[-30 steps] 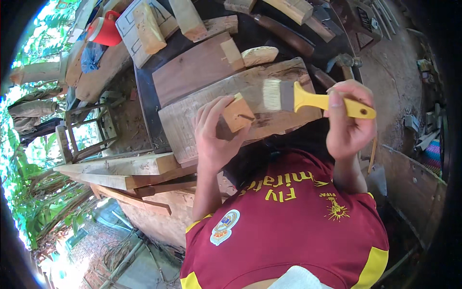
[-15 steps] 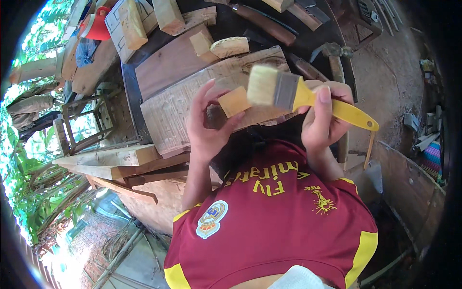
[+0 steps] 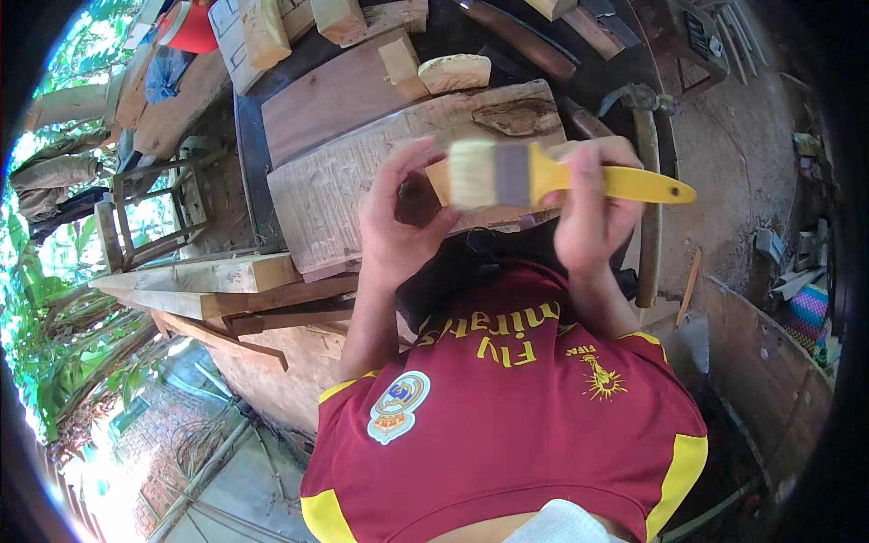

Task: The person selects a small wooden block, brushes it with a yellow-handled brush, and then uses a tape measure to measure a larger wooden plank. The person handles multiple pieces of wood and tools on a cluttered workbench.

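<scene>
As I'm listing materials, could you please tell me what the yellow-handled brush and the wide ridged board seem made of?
Brush handle: probably plastic, smooth and evenly yellow. Its grey band: perhaps metal, dull; plastic can't be ruled out. Its pale bristles: fine fibres, natural or synthetic unclear. Board: wood, seemingly bare and rough, judging by its ridged surface and dark knot-like patch.

Brush (image 3: 514, 175) right of block (image 3: 438, 185), planks (image 3: 231, 275) at left

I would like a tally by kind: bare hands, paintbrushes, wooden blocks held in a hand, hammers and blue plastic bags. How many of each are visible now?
Left hand and right hand: 2
Paintbrush: 1
Held wooden block: 1
Hammer: 1
Blue plastic bag: 1
Total: 6
</scene>
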A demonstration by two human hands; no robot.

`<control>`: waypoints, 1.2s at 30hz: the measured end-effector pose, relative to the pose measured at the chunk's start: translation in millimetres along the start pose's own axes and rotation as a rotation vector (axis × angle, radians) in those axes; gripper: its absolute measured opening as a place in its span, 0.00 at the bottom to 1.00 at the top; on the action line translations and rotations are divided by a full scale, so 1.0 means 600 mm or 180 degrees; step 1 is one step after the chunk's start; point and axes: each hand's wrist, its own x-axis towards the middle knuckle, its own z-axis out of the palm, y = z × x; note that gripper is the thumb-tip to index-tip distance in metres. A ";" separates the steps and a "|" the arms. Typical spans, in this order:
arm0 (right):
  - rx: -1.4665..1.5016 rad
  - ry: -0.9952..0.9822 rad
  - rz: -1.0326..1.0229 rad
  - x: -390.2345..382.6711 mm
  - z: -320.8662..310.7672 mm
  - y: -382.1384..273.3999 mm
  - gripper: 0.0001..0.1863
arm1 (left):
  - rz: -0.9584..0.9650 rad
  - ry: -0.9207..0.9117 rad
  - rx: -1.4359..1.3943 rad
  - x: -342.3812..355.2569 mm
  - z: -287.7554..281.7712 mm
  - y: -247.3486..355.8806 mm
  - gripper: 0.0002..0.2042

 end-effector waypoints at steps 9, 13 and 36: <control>0.0126 0.0127 0.0326 0.018 -0.033 0.018 0.07 | -0.0051 -0.0074 0.0168 -0.001 -0.001 0.012 0.30; 0.0000 -0.0255 0.0309 -0.002 -0.013 0.019 0.05 | -0.0060 -0.0114 0.0230 -0.004 -0.005 -0.003 0.30; 0.0338 0.0019 0.0189 0.002 -0.054 0.008 0.05 | 0.0128 -0.0126 0.0600 -0.049 0.012 0.031 0.37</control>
